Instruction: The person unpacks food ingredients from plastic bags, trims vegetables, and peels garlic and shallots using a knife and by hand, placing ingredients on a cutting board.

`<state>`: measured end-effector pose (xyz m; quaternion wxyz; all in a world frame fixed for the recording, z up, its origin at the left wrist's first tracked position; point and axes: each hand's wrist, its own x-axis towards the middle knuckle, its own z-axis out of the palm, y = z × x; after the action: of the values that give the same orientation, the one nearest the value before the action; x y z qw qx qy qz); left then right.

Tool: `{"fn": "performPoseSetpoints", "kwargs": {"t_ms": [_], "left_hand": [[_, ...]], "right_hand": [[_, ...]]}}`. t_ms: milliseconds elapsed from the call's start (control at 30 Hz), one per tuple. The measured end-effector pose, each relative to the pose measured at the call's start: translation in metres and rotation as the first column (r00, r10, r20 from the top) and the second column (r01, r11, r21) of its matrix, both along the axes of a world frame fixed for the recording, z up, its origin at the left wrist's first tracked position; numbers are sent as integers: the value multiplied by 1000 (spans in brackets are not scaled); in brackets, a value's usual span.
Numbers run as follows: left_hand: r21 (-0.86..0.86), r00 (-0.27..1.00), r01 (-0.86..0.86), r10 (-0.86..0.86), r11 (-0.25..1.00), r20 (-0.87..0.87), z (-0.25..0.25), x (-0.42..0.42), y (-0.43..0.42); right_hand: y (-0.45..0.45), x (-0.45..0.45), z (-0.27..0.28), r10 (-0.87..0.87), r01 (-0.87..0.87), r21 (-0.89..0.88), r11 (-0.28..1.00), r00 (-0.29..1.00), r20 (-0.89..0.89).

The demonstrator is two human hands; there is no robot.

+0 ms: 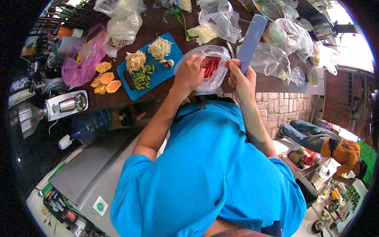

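Observation:
A clear plastic bag (216,86) with red chilies (211,67) inside lies at the table edge in front of me. My left hand (191,74) is closed over the bag's left rim, its fingertips bent in beside the chilies. My right hand (241,77) grips a knife (252,39), its broad blue-grey blade pointing up and away. The thumb and forefinger of that hand are at the bag's right rim. Left of the bag, a blue cutting board (160,81) carries bean sprouts (160,48), pale slices (135,61), cut green pieces (143,77) and garlic cloves (170,63).
Orange-fleshed cut pieces (107,78) lie left of the board, near a pink plastic bag (81,59). More clear bags (272,61) and a metal bowl (269,10) stand to the right. A blender base (67,104) is at far left. Another person (341,154) bends at far right.

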<state>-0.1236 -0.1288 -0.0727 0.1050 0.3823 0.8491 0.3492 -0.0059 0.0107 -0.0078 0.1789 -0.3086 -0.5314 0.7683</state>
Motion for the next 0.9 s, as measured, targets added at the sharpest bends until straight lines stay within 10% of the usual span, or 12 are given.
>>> {"fn": "performPoseSetpoints", "kwargs": {"t_ms": [233,900], "left_hand": [[-231,938,-2,-78,973,-337,-32,-9,14],[-97,997,47,-41,994,62,-5,18,-7]], "right_hand": [[3,4,-2,24,-24,-7,1000,999,27],[7,9,-5,65,-66,4,998,996,60]]}}
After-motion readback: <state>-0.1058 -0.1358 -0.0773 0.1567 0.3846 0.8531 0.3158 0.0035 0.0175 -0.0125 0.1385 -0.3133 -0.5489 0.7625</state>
